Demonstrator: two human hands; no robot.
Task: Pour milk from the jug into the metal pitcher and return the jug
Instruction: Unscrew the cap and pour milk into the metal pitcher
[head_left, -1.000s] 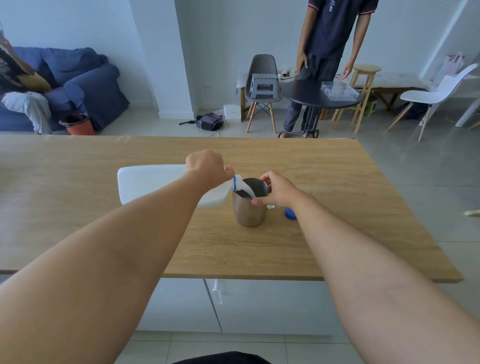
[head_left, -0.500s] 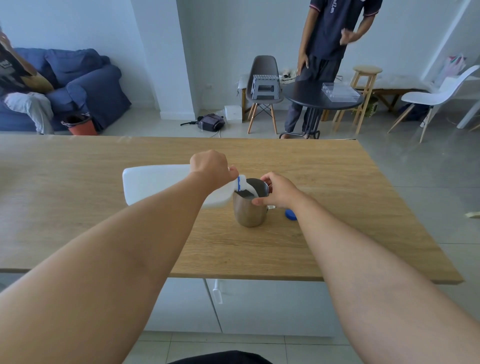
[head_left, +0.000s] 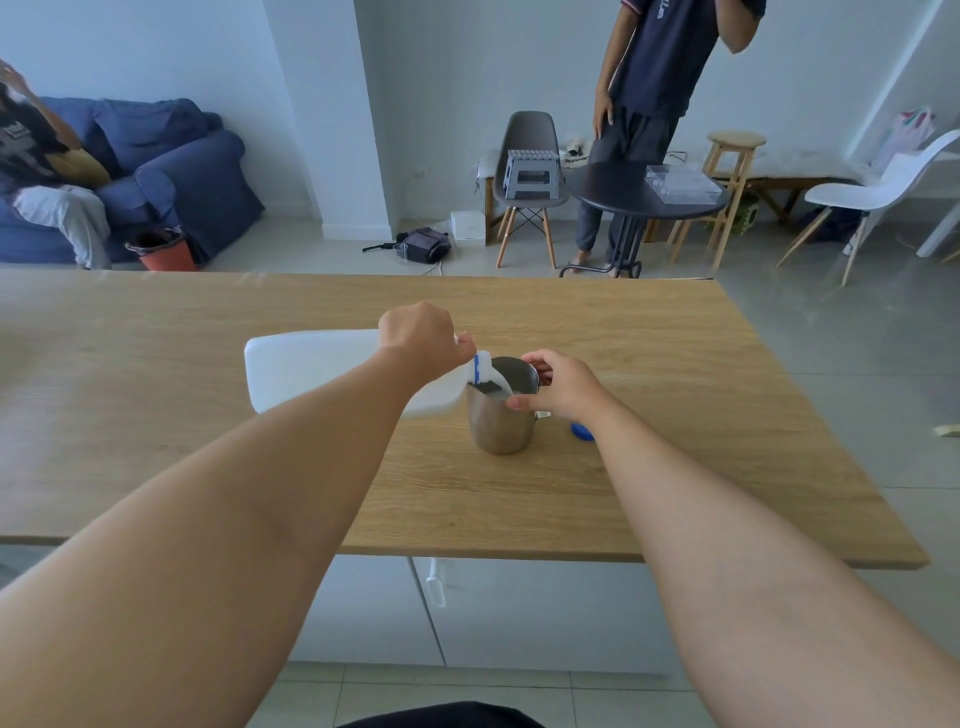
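The white plastic milk jug lies tipped on its side above the wooden table, its blue-ringed spout over the rim of the metal pitcher. My left hand grips the jug near its neck. A white stream of milk runs from the spout into the pitcher. My right hand holds the pitcher at its rim and handle side, keeping it upright on the table. The jug's blue cap lies on the table just right of the pitcher, partly hidden by my right wrist.
A person stands beyond the table beside a round black side table. A grey chair, a wooden stool and a white chair stand at the back. Another person sits on a blue sofa at far left.
The jug stays tipped over the pitcher and milk keeps flowing. Both hands hold their places. The standing person has raised one hand towards the head.
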